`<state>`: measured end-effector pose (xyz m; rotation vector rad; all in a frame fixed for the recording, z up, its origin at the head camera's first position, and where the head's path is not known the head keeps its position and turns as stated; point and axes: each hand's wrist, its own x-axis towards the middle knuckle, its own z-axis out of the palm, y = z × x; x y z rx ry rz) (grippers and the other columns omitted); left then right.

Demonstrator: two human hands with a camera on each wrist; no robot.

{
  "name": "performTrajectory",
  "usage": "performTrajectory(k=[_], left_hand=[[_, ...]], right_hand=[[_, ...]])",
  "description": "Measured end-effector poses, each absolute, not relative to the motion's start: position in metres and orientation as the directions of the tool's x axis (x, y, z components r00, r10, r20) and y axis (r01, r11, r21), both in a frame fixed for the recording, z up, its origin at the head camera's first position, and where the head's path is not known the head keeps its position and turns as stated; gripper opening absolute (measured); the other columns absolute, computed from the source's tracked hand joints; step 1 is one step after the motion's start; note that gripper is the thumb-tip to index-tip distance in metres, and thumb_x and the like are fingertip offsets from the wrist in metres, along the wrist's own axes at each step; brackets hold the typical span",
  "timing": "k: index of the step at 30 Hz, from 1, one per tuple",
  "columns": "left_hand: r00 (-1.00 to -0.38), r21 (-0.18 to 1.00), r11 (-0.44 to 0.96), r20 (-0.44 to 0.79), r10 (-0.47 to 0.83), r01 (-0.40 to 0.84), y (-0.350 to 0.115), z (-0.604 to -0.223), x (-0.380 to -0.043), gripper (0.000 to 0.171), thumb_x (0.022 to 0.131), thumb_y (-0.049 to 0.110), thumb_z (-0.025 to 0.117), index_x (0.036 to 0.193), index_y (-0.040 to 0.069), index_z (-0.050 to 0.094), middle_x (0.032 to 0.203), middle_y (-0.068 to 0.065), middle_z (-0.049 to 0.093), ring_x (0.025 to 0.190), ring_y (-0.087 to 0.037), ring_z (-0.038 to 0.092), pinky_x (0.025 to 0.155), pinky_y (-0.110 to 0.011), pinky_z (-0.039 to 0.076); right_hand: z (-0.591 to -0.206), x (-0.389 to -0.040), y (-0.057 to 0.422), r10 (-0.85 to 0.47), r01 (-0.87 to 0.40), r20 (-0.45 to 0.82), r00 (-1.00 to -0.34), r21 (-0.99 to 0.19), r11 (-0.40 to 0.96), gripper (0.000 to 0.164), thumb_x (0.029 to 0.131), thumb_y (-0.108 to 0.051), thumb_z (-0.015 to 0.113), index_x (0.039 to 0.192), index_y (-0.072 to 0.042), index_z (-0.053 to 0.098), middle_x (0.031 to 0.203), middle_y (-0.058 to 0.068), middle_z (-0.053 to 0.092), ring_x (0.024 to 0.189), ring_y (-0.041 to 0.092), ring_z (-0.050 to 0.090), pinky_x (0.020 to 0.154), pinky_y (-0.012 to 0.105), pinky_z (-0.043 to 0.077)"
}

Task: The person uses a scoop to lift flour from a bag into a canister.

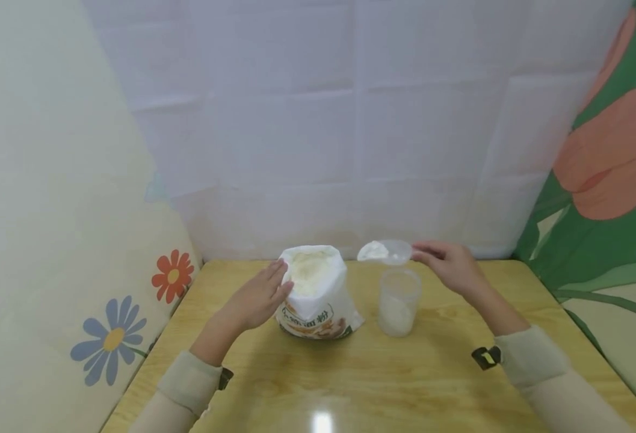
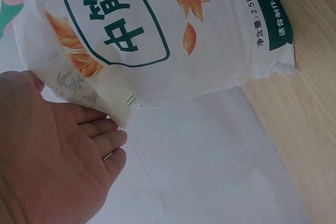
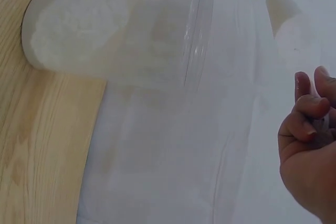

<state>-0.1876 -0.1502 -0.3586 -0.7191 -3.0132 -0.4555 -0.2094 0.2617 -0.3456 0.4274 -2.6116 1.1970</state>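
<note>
A white bag of flour (image 1: 323, 307) stands with its top open and pale flour showing inside. My left hand (image 1: 260, 294) rests against the left side of its rim; in the left wrist view the loosely extended fingers (image 2: 107, 135) touch the folded edge. On the right, my right hand (image 1: 450, 264) pinches the handle of a clear plastic scoop (image 1: 399, 251) with a heap of white flour in it. Just below the scoop stands a clear jar (image 1: 399, 300), partly filled with flour. The right wrist view shows the jar (image 3: 157, 35) and the hand's curled fingers (image 3: 310, 108).
Bag and jar stand side by side on a glossy wooden table (image 1: 323, 373). A creased white cloth (image 1: 350, 120) hangs behind its back edge. Flower-patterned coverings flank the table, with a red flower (image 1: 173, 276) at left and a green panel (image 1: 621, 240) at right.
</note>
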Motion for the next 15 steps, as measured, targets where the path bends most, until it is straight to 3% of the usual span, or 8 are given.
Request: performTrajectory(k=[8,15], left_hand=[[-0.900,0.282,0.857,0.078,0.428,0.432,-0.150,-0.362,-0.185,0.068,0.111,0.045,0.028,0.157,-0.005,0.026,0.166,-0.020,0.019,0.154,-0.037,0.017,0.125,-0.051,0.017],[-0.892,0.262,0.853,0.097,0.442,0.451,-0.149,-0.361,-0.188,0.068,0.111,0.044,0.028,0.157,-0.006,0.026,0.166,-0.021,0.019,0.154,-0.038,0.018,0.125,-0.052,0.019]], right_hand=[[-0.352,-0.207,0.281,-0.160,-0.368,0.349,-0.923,-0.685,0.629,0.038,0.101,-0.031,0.064,0.125,-0.002,0.071,0.116,0.018,0.074,0.103,0.026,0.069,0.081,0.020,0.054],[-0.360,-0.203,0.296,-0.146,-0.315,0.287,-0.947,-0.734,0.601,0.046,0.102,-0.038,0.060,0.132,-0.003,0.066,0.126,0.020,0.069,0.114,0.036,0.065,0.091,0.035,0.056]])
